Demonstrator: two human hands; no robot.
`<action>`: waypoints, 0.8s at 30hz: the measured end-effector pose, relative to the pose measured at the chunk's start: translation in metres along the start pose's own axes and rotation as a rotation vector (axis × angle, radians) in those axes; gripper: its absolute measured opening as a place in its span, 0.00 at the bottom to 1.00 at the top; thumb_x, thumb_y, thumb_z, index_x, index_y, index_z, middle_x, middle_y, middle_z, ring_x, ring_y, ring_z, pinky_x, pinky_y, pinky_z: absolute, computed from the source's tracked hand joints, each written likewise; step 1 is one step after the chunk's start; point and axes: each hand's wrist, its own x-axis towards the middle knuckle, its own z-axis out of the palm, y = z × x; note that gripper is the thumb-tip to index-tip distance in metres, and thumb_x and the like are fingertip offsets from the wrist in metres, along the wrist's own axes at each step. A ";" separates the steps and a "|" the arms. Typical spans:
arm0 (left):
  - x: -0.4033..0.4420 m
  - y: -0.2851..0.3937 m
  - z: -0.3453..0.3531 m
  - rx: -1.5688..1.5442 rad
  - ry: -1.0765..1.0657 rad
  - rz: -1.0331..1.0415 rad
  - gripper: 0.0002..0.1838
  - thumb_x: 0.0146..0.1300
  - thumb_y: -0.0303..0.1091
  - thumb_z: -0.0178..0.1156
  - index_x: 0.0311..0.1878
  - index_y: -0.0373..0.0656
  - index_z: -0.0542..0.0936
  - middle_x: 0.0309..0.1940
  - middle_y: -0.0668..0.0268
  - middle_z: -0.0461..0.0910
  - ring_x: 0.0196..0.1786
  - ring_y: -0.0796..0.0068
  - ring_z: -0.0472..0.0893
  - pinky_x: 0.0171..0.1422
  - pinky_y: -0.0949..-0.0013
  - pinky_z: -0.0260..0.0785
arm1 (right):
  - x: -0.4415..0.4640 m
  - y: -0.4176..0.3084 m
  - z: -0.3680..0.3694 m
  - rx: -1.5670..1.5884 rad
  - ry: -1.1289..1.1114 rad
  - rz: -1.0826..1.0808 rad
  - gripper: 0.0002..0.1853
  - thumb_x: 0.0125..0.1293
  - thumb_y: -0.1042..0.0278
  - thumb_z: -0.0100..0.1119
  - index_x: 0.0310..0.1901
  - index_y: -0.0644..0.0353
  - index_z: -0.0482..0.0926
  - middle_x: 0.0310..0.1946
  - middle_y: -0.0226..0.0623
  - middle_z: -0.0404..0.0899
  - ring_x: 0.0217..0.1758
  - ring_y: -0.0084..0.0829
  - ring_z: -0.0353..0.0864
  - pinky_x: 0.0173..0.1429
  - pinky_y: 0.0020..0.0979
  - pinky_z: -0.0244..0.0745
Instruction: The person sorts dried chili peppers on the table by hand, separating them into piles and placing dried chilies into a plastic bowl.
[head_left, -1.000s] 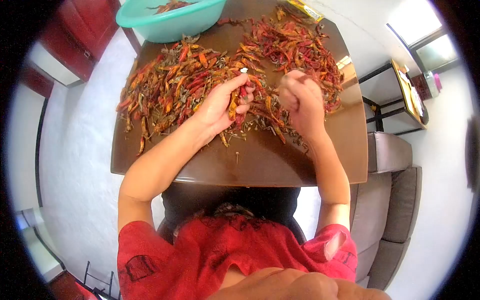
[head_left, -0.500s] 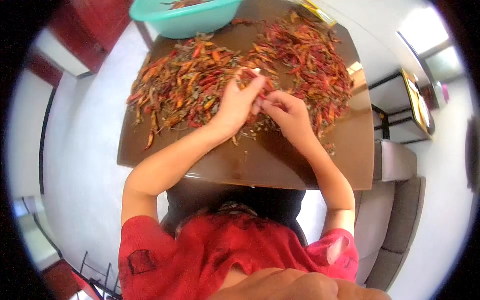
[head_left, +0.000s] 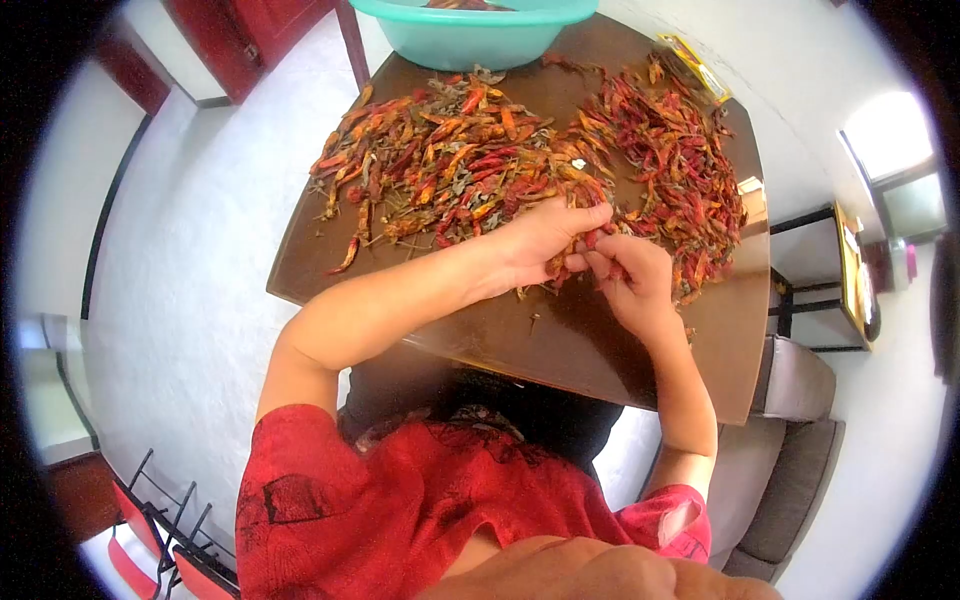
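Observation:
Dried red and orange chili peppers lie on the brown table (head_left: pixel 480 325) in a left heap (head_left: pixel 440 160) and a darker right heap (head_left: pixel 680 170). Between the heaps, near their front edge, my left hand (head_left: pixel 545 240) is closed around several chili peppers (head_left: pixel 590 240). Thumb and fingers of my right hand (head_left: pixel 635 275) are pinched at those same peppers, touching the left hand's fingertips. The exact piece between the right fingertips is too small to make out.
A teal basin (head_left: pixel 470 38) with more peppers stands at the table's far edge. A yellow packet (head_left: pixel 695 68) lies at the far right corner. Beyond the right side are a grey sofa (head_left: pixel 790 440) and a small shelf (head_left: pixel 850 270). Red chairs (head_left: pixel 140 520) stand at lower left.
My right hand, apart from the left one second ago, has come to the peppers in my left hand. The view has turned, so the table appears shifted right.

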 end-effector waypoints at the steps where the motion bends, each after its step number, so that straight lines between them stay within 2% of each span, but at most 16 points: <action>1: -0.002 0.001 0.007 -0.001 0.054 0.054 0.08 0.70 0.42 0.59 0.41 0.49 0.75 0.28 0.75 0.75 0.27 0.85 0.71 0.21 0.81 0.58 | 0.000 0.000 0.001 -0.018 0.010 -0.017 0.05 0.63 0.82 0.56 0.31 0.63 0.74 0.24 0.32 0.77 0.34 0.27 0.86 0.36 0.24 0.73; 2: -0.004 0.002 0.012 -0.002 0.107 0.108 0.09 0.70 0.42 0.59 0.40 0.49 0.74 0.27 0.74 0.74 0.26 0.85 0.71 0.21 0.80 0.58 | -0.002 -0.003 0.002 -0.019 0.008 -0.021 0.05 0.63 0.82 0.56 0.31 0.63 0.74 0.24 0.32 0.77 0.34 0.27 0.86 0.36 0.24 0.73; 4: 0.007 0.009 0.000 0.249 0.324 0.318 0.10 0.70 0.42 0.58 0.37 0.47 0.73 0.24 0.71 0.74 0.23 0.84 0.69 0.23 0.77 0.57 | -0.008 -0.012 0.006 0.981 0.009 0.517 0.05 0.64 0.78 0.58 0.32 0.59 0.74 0.22 0.24 0.71 0.24 0.21 0.73 0.29 0.22 0.63; 5: 0.011 0.017 -0.012 0.196 0.344 0.347 0.11 0.70 0.42 0.57 0.36 0.46 0.73 0.25 0.71 0.74 0.24 0.84 0.69 0.23 0.77 0.57 | -0.007 -0.016 0.014 1.189 -0.008 0.437 0.05 0.67 0.71 0.59 0.34 0.56 0.73 0.22 0.19 0.64 0.22 0.17 0.57 0.26 0.22 0.52; 8: 0.009 0.038 -0.019 0.046 0.253 0.423 0.11 0.70 0.39 0.57 0.34 0.44 0.72 0.27 0.69 0.75 0.27 0.82 0.72 0.23 0.79 0.59 | 0.003 -0.008 0.004 1.199 0.037 0.559 0.06 0.70 0.67 0.56 0.35 0.56 0.72 0.20 0.18 0.60 0.21 0.16 0.55 0.25 0.22 0.49; 9: 0.008 0.039 -0.021 -0.066 0.190 0.368 0.10 0.69 0.37 0.56 0.33 0.44 0.72 0.29 0.68 0.76 0.29 0.79 0.74 0.24 0.79 0.62 | 0.006 -0.006 0.000 1.135 0.048 0.606 0.04 0.70 0.67 0.53 0.36 0.55 0.71 0.22 0.18 0.60 0.22 0.14 0.55 0.26 0.22 0.48; 12: 0.000 0.039 0.000 -0.140 0.346 0.249 0.09 0.69 0.38 0.55 0.34 0.46 0.73 0.32 0.67 0.79 0.32 0.75 0.78 0.24 0.77 0.64 | 0.007 0.005 0.002 1.133 0.079 0.596 0.04 0.66 0.71 0.53 0.40 0.55 0.70 0.24 0.20 0.62 0.23 0.15 0.57 0.27 0.22 0.50; 13: -0.001 0.039 0.001 -0.093 0.316 0.222 0.08 0.69 0.38 0.55 0.35 0.46 0.74 0.33 0.66 0.80 0.32 0.76 0.79 0.25 0.78 0.65 | 0.009 0.010 0.001 1.151 0.047 0.538 0.11 0.63 0.72 0.51 0.47 0.56 0.71 0.29 0.23 0.68 0.30 0.18 0.65 0.34 0.21 0.58; 14: 0.000 0.036 -0.002 -0.086 0.312 0.213 0.08 0.69 0.38 0.55 0.35 0.46 0.74 0.33 0.66 0.80 0.32 0.76 0.79 0.25 0.78 0.65 | 0.008 0.012 0.002 1.154 0.059 0.539 0.11 0.63 0.72 0.51 0.47 0.56 0.71 0.29 0.23 0.68 0.30 0.18 0.65 0.34 0.21 0.58; 16: 0.003 0.031 -0.005 0.028 0.242 0.210 0.08 0.69 0.38 0.55 0.38 0.44 0.75 0.32 0.67 0.80 0.31 0.79 0.79 0.25 0.78 0.65 | 0.013 0.003 0.001 1.338 0.119 0.546 0.18 0.63 0.71 0.50 0.55 0.58 0.71 0.39 0.27 0.75 0.40 0.21 0.71 0.46 0.21 0.64; 17: 0.003 0.029 -0.005 0.039 0.257 0.214 0.08 0.70 0.37 0.55 0.39 0.43 0.76 0.31 0.68 0.80 0.29 0.81 0.78 0.24 0.79 0.63 | 0.012 0.009 0.000 1.381 0.037 0.478 0.21 0.64 0.72 0.47 0.60 0.59 0.70 0.47 0.29 0.77 0.49 0.23 0.73 0.55 0.23 0.64; 22: 0.004 0.026 -0.006 0.096 0.207 0.197 0.08 0.69 0.37 0.56 0.41 0.42 0.76 0.31 0.69 0.79 0.25 0.83 0.74 0.21 0.81 0.59 | 0.006 0.022 0.005 1.281 0.056 0.466 0.18 0.67 0.74 0.48 0.58 0.62 0.72 0.48 0.31 0.77 0.50 0.24 0.76 0.57 0.26 0.69; 24: 0.001 0.026 -0.003 0.214 0.199 0.254 0.10 0.69 0.36 0.56 0.46 0.40 0.78 0.31 0.70 0.78 0.25 0.85 0.72 0.20 0.82 0.57 | 0.004 0.024 0.006 1.271 0.082 0.458 0.17 0.68 0.75 0.48 0.57 0.63 0.73 0.48 0.31 0.77 0.50 0.25 0.76 0.57 0.26 0.70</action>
